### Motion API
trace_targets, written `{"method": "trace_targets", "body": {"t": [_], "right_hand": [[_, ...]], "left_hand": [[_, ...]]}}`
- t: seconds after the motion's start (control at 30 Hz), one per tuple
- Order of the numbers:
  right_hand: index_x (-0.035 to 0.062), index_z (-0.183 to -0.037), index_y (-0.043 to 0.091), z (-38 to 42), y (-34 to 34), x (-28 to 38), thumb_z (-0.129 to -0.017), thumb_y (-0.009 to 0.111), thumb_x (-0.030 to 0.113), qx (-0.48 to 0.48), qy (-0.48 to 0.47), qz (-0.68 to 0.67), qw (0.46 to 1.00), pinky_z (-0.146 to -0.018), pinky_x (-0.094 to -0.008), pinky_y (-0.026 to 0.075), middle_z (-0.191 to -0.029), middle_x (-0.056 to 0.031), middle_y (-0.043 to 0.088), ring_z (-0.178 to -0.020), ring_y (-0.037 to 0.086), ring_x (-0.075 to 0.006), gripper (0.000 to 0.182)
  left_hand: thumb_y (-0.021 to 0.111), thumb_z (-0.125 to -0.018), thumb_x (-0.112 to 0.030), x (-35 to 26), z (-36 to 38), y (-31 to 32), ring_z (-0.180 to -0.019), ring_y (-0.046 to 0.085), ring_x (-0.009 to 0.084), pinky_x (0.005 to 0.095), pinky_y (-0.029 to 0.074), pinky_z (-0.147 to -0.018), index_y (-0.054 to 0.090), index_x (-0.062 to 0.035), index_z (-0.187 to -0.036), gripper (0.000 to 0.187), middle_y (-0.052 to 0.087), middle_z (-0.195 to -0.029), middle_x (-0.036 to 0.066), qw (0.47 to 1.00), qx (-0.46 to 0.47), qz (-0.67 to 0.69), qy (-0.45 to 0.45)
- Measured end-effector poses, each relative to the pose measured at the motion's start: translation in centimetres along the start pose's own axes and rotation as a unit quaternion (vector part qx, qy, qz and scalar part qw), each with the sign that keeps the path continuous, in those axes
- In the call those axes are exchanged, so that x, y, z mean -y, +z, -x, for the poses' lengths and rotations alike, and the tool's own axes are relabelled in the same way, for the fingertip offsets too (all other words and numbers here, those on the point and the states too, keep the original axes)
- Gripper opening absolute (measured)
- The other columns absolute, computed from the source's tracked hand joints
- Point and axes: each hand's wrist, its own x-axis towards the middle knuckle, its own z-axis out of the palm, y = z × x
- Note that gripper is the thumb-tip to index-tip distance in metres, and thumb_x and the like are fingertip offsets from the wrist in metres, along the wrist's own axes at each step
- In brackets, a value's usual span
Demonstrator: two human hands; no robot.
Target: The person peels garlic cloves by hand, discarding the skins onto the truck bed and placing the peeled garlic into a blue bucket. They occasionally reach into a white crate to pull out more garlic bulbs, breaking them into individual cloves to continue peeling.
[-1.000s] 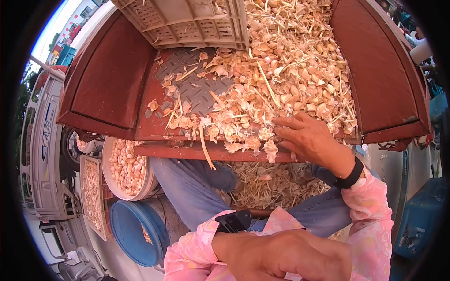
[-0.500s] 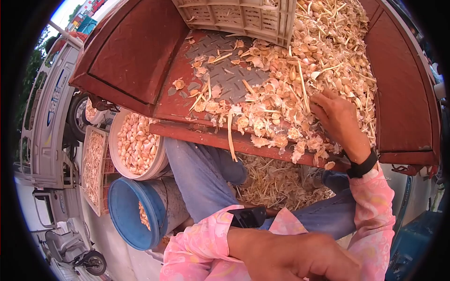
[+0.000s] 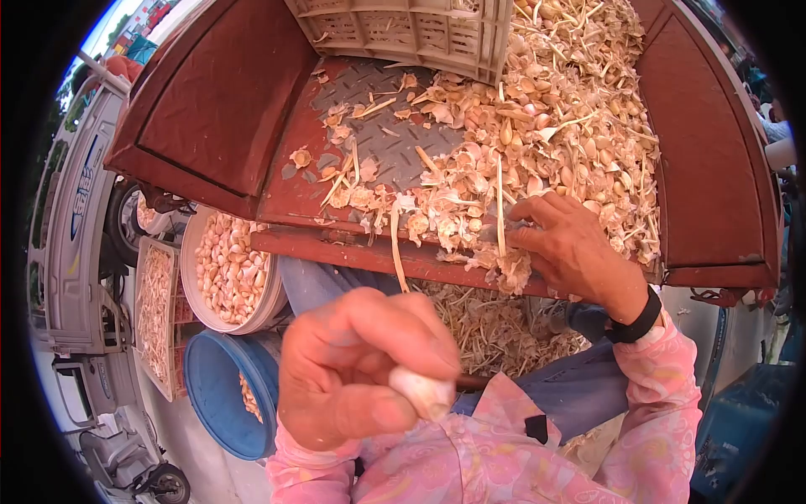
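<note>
While the left hand point(image 3: 315, 370) pinches a garlic clove point(image 3: 422, 393), a heap point(image 3: 579, 126) of cloves and husks lies on the red bed point(image 3: 361, 80).

Cloves crowd the white tub point(image 3: 277, 290); fewer show in the blue bucket point(image 3: 210, 395), plenty in the heap. Fingers curled, the left hand is raised before the pink shirt point(image 3: 478, 470); the right hand point(image 3: 575, 248) arches over the heap's near edge, its grip unclear.

Apparently unreadable blue lettering point(image 3: 82, 202), truck point(image 3: 74, 290)

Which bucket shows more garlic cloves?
The white bucket: garlic cloves fill most of its mouth, while the blue bucket beside it shows only a small patch.
</note>
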Motion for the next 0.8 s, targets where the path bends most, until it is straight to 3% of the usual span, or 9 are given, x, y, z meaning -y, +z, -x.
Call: {"method": "trace_targets", "body": {"t": [0.07,0.13,0.27,0.3,0.43,0.53,0.57,0.73,0.8], "right_hand": [[0.0057,-0.087,0.058,0.2,0.9,-1.0,-0.071,0.058,0.004,-0.067,0.034,-0.059,0.995,-0.067,-0.0384,0.046,-0.086,-0.0104,0.056,-0.077,0.056,-0.0299,0.016],[0.0048,-0.088,0.058,-0.5,1.2,-2.0,-0.073,0.059,0.006,-0.102,0.105,-0.039,0.988,-0.065,-0.0404,0.046,-0.083,-0.0122,0.056,-0.076,0.057,-0.0319,0.015],[0.0048,-0.087,0.057,-2.5,1.7,-3.0,-0.077,0.058,0.010,-0.071,0.125,0.015,0.990,-0.064,-0.0425,0.046,-0.079,-0.0145,0.056,-0.074,0.058,-0.0342,0.011],[0.0051,-0.087,0.057,-2.7,1.9,-3.1,-0.077,0.058,0.011,-0.056,0.120,0.032,0.991,-0.065,-0.0425,0.046,-0.078,-0.0145,0.056,-0.074,0.058,-0.0341,0.011],[0.0051,-0.086,0.056,-2.3,2.3,-3.3,-0.077,0.058,0.011,-0.071,0.116,-0.020,0.991,-0.062,-0.0409,0.045,-0.075,-0.0138,0.055,-0.073,0.058,-0.0330,0.010],[0.0042,-0.085,0.055,-1.3,0.9,-2.5,-0.076,0.060,0.009,-0.097,0.079,-0.148,0.981,-0.059,-0.0385,0.043,-0.072,-0.0119,0.053,-0.069,0.056,-0.0310,0.011],[0.0040,-0.085,0.055,-1.0,0.5,-2.0,-0.076,0.060,0.008,-0.099,0.055,-0.193,0.974,-0.058,-0.0378,0.043,-0.071,-0.0111,0.052,-0.068,0.055,-0.0303,0.011],[0.0044,-0.082,0.053,0.9,-0.3,-0.7,-0.072,0.061,0.006,-0.075,-0.049,-0.221,0.971,-0.055,-0.0356,0.042,-0.071,-0.0078,0.050,-0.063,0.052,-0.0268,0.013],[0.0048,-0.081,0.052,2.0,-0.3,0.4,-0.070,0.061,0.006,-0.069,-0.038,-0.116,0.990,-0.052,-0.0353,0.042,-0.070,-0.0071,0.048,-0.063,0.053,-0.0256,0.014]], "left_hand": [[0.060,-0.084,-0.014,-3.4,1.6,-4.0,-0.062,0.046,0.0059,0.0104,0.034,-0.046,0.053,0.0057,-0.102,0.028,0.051,-0.080,0.013,0.976,-0.189,-0.081,0.067],[0.060,-0.085,-0.016,-7.0,3.7,-10.4,-0.065,0.049,0.0067,0.0153,0.040,-0.054,0.053,0.0043,-0.107,0.031,0.054,-0.086,0.015,0.903,-0.334,-0.251,0.104],[0.060,-0.083,-0.013,-9.8,9.0,-22.6,-0.079,0.057,0.0162,0.0259,0.046,-0.074,0.053,0.0038,-0.115,0.036,0.058,-0.105,0.017,0.601,-0.460,-0.651,-0.057],[0.058,-0.083,-0.011,-9.1,8.7,-22.0,-0.087,0.058,0.0196,0.0303,0.045,-0.081,0.052,0.0041,-0.118,0.038,0.058,-0.110,0.016,0.503,-0.373,-0.780,-0.011],[0.056,-0.086,-0.014,-2.5,1.6,-11.0,-0.080,0.055,0.0082,0.0189,0.041,-0.066,0.054,0.0005,-0.115,0.033,0.060,-0.104,0.006,0.791,-0.310,-0.527,0.028],[0.052,-0.091,-0.018,4.0,-3.0,-5.5,-0.063,0.051,0.0045,0.0166,0.037,-0.052,0.048,-0.0006,-0.122,0.036,0.061,-0.095,0.006,0.902,-0.198,-0.378,-0.065],[0.048,-0.093,-0.023,6.0,-4.3,-4.9,-0.061,0.048,0.0042,0.0166,0.037,-0.051,0.044,-0.0004,-0.126,0.040,0.060,-0.088,0.005,0.918,-0.153,-0.354,-0.095],[0.042,-0.096,-0.026,12.0,-6.6,-4.4,-0.055,0.041,0.0039,0.0178,0.035,-0.048,0.054,-0.0029,-0.098,0.027,0.050,-0.070,-0.001,0.948,-0.053,-0.168,-0.264],[0.042,-0.096,-0.026,13.5,-5.7,-3.8,-0.054,0.040,0.0039,0.0180,0.034,-0.047,0.053,-0.0047,-0.089,0.024,0.048,-0.068,-0.002,0.945,-0.069,-0.229,-0.223]]}}
